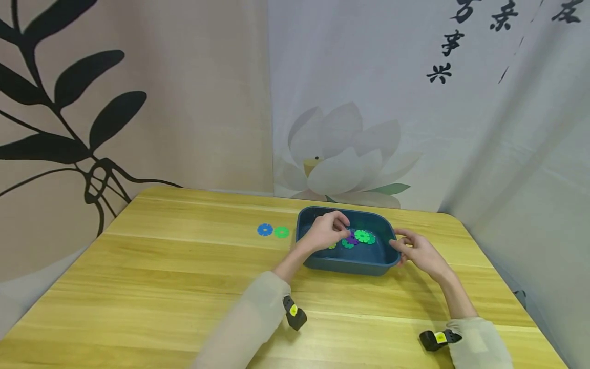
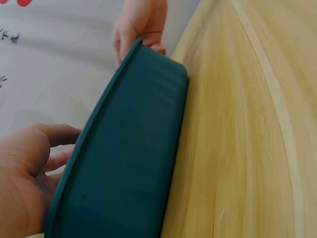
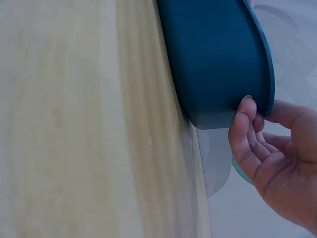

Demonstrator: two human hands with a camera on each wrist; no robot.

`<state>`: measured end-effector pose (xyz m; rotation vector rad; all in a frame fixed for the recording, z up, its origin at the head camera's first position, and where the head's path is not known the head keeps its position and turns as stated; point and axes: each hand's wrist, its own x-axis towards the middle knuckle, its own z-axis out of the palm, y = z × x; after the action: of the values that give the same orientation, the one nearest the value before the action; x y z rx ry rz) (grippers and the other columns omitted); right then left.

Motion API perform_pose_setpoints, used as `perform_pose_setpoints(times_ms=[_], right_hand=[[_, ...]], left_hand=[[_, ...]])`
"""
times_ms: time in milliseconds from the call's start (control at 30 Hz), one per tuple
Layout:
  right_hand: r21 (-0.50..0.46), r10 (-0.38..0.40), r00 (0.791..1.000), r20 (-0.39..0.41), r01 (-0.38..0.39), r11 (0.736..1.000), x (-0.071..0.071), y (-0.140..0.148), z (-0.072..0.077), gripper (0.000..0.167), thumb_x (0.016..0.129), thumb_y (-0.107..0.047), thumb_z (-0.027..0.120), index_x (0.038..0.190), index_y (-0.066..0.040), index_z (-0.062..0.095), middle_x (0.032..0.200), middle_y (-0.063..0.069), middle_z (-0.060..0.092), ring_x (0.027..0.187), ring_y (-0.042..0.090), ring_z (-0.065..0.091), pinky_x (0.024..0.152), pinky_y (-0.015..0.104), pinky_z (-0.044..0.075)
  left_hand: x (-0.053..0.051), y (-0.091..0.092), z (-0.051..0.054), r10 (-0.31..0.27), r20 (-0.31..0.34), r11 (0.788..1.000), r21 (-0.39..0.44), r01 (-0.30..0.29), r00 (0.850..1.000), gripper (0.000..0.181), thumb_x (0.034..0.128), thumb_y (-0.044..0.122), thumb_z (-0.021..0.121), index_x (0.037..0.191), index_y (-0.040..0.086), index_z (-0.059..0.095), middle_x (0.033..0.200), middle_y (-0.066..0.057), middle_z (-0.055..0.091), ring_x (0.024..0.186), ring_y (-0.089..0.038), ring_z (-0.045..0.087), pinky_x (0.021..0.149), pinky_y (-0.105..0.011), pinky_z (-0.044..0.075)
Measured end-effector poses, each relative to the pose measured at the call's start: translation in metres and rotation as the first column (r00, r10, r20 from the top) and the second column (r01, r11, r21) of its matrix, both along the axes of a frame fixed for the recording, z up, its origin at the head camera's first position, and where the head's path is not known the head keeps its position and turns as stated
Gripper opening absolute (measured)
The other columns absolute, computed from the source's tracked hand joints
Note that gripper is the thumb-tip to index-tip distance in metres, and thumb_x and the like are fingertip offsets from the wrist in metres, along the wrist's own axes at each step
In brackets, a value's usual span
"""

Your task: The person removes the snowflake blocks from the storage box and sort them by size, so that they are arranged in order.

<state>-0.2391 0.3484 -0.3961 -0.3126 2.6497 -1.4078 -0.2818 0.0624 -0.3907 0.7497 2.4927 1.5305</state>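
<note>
A dark teal plastic bin [image 1: 350, 265] stands on the wooden table. Inside lie several notched plastic discs: a bright green disc [image 1: 362, 236], a purple disc [image 1: 352, 239], teal ones and a yellow one partly covered. My left hand [image 1: 326, 231] reaches over the near rim with fingers bent, its thumb tip beside the purple disc. In the left wrist view, the bin wall [image 2: 124, 148] hides those fingertips, so whether they pinch a disc is unclear. My right hand [image 1: 421, 252] grips the bin's right end, thumb at the rim; its curled fingers [image 3: 242, 129] touch the outer wall.
Left of the bin, a blue disc [image 1: 265, 229] and a green disc [image 1: 281, 232] lie flat side by side on the table [image 1: 184, 287]. Printed curtains [image 1: 207, 92] hang behind the table's far edge and along its right side.
</note>
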Motion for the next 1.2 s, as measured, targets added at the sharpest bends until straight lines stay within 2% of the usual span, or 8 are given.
perform_pose_setpoints(times_ms=[333,467,667,867,967,1100,1200], right_hand=[[-0.008,0.006,1.000,-0.003,-0.006,1.000,0.000,0.002,-0.002,0.060,0.105,-0.021,0.058,0.149,0.010,0.033,0.091,0.015,0.061,0.068,0.035,0.065,0.077,0.029,0.056],[-0.002,0.005,1.000,-0.002,-0.005,1.000,0.001,0.002,-0.002,0.060,0.105,-0.023,0.058,0.150,0.009,0.033,0.092,0.016,0.061,0.069,0.036,0.065,0.078,0.028,0.055],[0.013,0.004,1.000,-0.004,-0.004,1.000,0.000,0.002,-0.002,0.061,0.105,-0.024,0.057,0.151,0.009,0.033,0.093,0.016,0.061,0.070,0.037,0.065,0.081,0.029,0.055],[0.005,0.007,1.000,-0.004,-0.007,1.000,-0.001,0.002,-0.002,0.061,0.105,-0.023,0.057,0.150,0.009,0.033,0.095,0.018,0.062,0.070,0.037,0.066,0.080,0.030,0.055],[0.002,0.006,1.000,0.000,-0.006,1.000,0.000,0.002,-0.002,0.061,0.105,-0.023,0.057,0.150,0.009,0.033,0.094,0.017,0.061,0.070,0.037,0.065,0.080,0.030,0.055],[-0.002,0.008,1.000,0.004,-0.008,1.000,-0.001,0.003,-0.002,0.061,0.105,-0.023,0.057,0.151,0.009,0.032,0.095,0.017,0.061,0.070,0.037,0.065,0.080,0.030,0.055],[0.000,0.007,1.000,0.003,-0.007,1.000,-0.001,0.002,-0.002,0.061,0.105,-0.023,0.057,0.151,0.009,0.032,0.095,0.017,0.061,0.070,0.036,0.065,0.080,0.029,0.055]], left_hand=[[-0.010,0.030,-0.008,-0.020,0.069,0.995,-0.093,0.026,0.997,0.020,0.0976,0.010,0.066,0.116,0.002,0.064,0.099,-0.002,0.065,0.089,-0.016,0.061,0.079,-0.028,0.052],[-0.011,0.033,-0.011,-0.018,0.081,0.988,-0.150,0.030,0.997,0.021,0.0983,0.009,0.065,0.118,0.002,0.065,0.104,-0.006,0.067,0.094,-0.019,0.063,0.080,-0.030,0.053],[-0.014,0.034,-0.016,-0.026,0.122,0.978,-0.203,0.050,0.992,0.031,0.0981,0.008,0.066,0.128,0.002,0.064,0.114,-0.010,0.067,0.105,-0.023,0.062,0.093,-0.034,0.051],[-0.015,0.033,-0.019,0.016,0.116,0.975,-0.224,0.011,0.993,0.033,0.0944,0.001,0.068,0.127,0.002,0.065,0.096,-0.005,0.065,0.088,-0.016,0.058,0.086,-0.029,0.052],[-0.016,0.034,-0.020,0.033,0.104,0.961,-0.278,-0.003,0.994,0.035,0.0930,0.002,0.070,0.128,0.002,0.064,0.098,-0.006,0.066,0.086,-0.017,0.059,0.084,-0.029,0.052],[-0.016,0.035,-0.020,0.072,0.084,0.928,-0.371,-0.036,0.994,0.036,0.0910,0.009,0.076,0.125,0.004,0.066,0.120,-0.010,0.066,0.105,-0.020,0.061,0.093,-0.032,0.051],[-0.016,0.035,-0.019,0.101,0.070,0.908,-0.415,-0.063,0.992,0.035,0.0891,0.015,0.079,0.120,0.006,0.067,0.127,-0.010,0.062,0.115,-0.022,0.056,0.098,-0.034,0.049]])
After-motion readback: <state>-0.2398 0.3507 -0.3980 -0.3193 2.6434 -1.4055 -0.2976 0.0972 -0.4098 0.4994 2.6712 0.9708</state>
